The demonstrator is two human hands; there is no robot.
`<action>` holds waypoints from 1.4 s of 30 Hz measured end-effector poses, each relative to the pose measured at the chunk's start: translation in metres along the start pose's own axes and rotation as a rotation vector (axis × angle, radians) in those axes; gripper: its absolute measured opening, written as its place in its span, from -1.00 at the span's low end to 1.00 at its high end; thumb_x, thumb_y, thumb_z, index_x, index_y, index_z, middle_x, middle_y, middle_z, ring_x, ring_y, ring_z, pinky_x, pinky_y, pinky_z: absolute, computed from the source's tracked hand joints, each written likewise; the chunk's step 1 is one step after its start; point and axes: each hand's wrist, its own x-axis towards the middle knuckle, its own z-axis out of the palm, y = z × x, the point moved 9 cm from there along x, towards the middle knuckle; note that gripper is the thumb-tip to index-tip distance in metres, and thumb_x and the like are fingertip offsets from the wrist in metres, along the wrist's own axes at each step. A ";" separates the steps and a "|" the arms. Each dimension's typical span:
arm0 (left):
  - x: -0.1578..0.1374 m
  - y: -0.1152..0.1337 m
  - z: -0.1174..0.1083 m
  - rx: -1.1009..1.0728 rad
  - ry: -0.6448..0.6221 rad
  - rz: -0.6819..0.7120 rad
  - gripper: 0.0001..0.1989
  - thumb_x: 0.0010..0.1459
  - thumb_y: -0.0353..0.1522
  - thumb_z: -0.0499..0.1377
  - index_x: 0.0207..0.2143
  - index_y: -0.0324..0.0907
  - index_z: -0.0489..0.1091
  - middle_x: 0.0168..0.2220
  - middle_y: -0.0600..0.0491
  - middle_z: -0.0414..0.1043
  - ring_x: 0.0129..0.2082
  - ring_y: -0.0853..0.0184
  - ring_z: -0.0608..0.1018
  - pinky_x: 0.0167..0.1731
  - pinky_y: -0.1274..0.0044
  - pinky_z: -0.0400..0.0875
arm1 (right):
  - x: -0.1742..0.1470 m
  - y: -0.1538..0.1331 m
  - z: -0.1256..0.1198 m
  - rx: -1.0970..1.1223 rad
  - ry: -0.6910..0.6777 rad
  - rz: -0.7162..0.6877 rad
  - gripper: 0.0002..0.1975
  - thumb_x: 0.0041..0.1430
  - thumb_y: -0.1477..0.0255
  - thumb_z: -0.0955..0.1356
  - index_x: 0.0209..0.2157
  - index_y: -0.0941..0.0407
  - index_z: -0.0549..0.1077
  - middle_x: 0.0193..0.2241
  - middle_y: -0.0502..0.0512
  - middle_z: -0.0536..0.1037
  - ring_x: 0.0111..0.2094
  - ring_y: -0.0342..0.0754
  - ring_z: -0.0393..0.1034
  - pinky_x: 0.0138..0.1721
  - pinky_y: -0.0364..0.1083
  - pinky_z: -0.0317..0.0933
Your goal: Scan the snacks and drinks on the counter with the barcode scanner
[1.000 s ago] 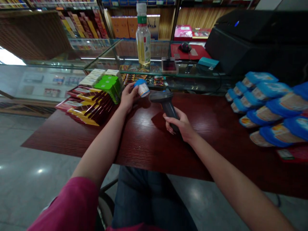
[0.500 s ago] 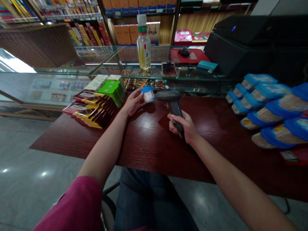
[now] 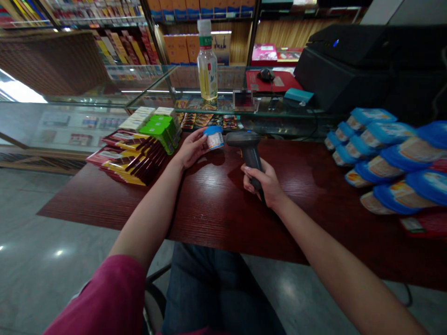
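Observation:
My left hand (image 3: 194, 148) is closed around a small tub (image 3: 214, 138) with a blue lid, held just over the dark red wooden counter (image 3: 209, 200). A barcode-like patch shows on the tub's right side. In my right hand (image 3: 262, 181) is a black barcode scanner (image 3: 249, 151), gripped by its handle. The scanner's head points left at the tub, with a small gap between them. Left of my left hand lie a stack of red and yellow packets (image 3: 129, 156) and green boxes (image 3: 159, 131).
Several blue-lidded tubs (image 3: 401, 153) are stacked on the right. Behind the counter a drink bottle (image 3: 207, 65) stands on a glass case (image 3: 153, 93). A black machine (image 3: 349, 70) fills the back right, near a mouse (image 3: 266, 75) on a red mat.
The tub has turned in my left hand, bringing the barcode-like patch into sight. The scanner stays at nearly the same place beside it. The whole view has shifted slightly.

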 end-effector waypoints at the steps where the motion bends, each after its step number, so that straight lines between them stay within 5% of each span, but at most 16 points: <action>1: -0.001 0.001 0.001 -0.006 0.002 0.004 -0.40 0.06 -0.16 0.53 0.13 -0.06 0.51 0.07 -0.06 0.64 0.07 0.08 0.68 0.10 0.19 0.62 | 0.000 0.000 0.000 0.007 0.007 0.000 -0.62 0.10 0.18 0.52 -0.25 0.01 0.31 -0.71 -0.23 0.34 -0.78 -0.22 0.11 -0.76 -0.20 -0.10; 9: -0.001 0.005 0.002 0.017 -0.003 -0.007 -0.48 0.07 -0.17 0.53 0.07 -0.05 0.54 0.06 -0.05 0.65 0.03 0.13 0.69 0.08 0.23 0.64 | 0.001 -0.002 -0.003 0.044 0.039 -0.060 -0.62 0.08 0.21 0.54 -0.23 0.01 0.32 -0.57 -0.21 0.40 -0.76 -0.25 0.16 -0.78 -0.20 -0.09; 13: -0.012 0.010 0.032 0.065 -0.007 -0.003 -0.48 0.01 -0.17 0.56 0.01 -0.05 0.58 -0.01 -0.01 0.66 -0.03 0.16 0.71 0.02 0.33 0.68 | -0.014 -0.014 -0.018 0.034 0.132 -0.159 -0.56 0.04 0.21 0.56 -0.17 -0.01 0.33 -0.37 -0.14 0.47 -0.71 -0.27 0.22 -0.78 -0.19 -0.01; 17: -0.034 0.003 0.101 0.116 -0.036 -0.031 -0.39 -0.07 -0.13 0.59 0.03 -0.09 0.60 0.03 -0.03 0.66 -0.01 0.12 0.70 0.02 0.33 0.67 | -0.062 -0.025 -0.057 -0.044 0.280 -0.243 -0.53 0.08 0.26 0.55 -0.03 -0.01 0.38 -0.35 -0.10 0.46 -0.66 -0.26 0.24 -0.70 -0.17 0.14; 20: -0.051 0.003 0.176 0.184 -0.125 0.018 -0.40 -0.01 -0.09 0.55 0.05 -0.11 0.60 0.08 -0.06 0.65 0.03 0.08 0.68 0.09 0.24 0.63 | -0.121 -0.035 -0.103 -0.110 0.524 -0.324 -0.46 0.09 0.26 0.55 0.08 0.00 0.39 -0.31 -0.06 0.51 -0.62 -0.25 0.27 -0.67 -0.18 0.17; 25: -0.068 0.034 0.329 0.299 -0.353 0.410 -0.58 0.13 -0.14 0.47 -0.01 -0.11 0.62 0.13 -0.08 0.61 0.16 0.10 0.61 0.20 0.26 0.53 | -0.222 -0.053 -0.170 -0.080 0.915 -0.473 -0.48 0.12 0.26 0.53 0.09 -0.02 0.38 -0.33 -0.10 0.51 -0.66 -0.26 0.26 -0.69 -0.19 0.16; 29: -0.071 0.042 0.420 0.289 -0.311 0.592 -0.71 0.21 -0.32 0.41 -0.01 -0.09 0.60 0.12 -0.08 0.60 0.17 0.16 0.60 0.13 0.34 0.54 | -0.273 -0.075 -0.203 -0.039 1.070 -0.603 -0.57 0.12 0.28 0.53 -0.03 -0.03 0.37 -0.33 -0.12 0.49 -0.68 -0.28 0.26 -0.71 -0.19 0.17; 35: -0.074 0.022 0.481 0.418 -0.159 0.627 -0.70 0.19 -0.55 0.34 -0.04 -0.11 0.59 0.11 -0.09 0.60 0.20 0.14 0.57 0.23 0.27 0.47 | -0.300 -0.094 -0.224 -0.009 1.118 -0.649 -0.60 0.10 0.30 0.52 -0.08 -0.01 0.36 -0.33 -0.12 0.49 -0.70 -0.26 0.27 -0.73 -0.18 0.18; 42: -0.082 0.012 0.492 0.519 -0.103 0.615 -0.73 0.27 -0.54 0.29 -0.03 -0.09 0.58 0.15 -0.08 0.54 0.23 0.13 0.54 0.28 0.26 0.44 | -0.296 -0.092 -0.221 -0.011 1.094 -0.605 -0.64 0.11 0.31 0.50 -0.12 0.00 0.35 -0.34 -0.11 0.47 -0.69 -0.25 0.26 -0.72 -0.17 0.18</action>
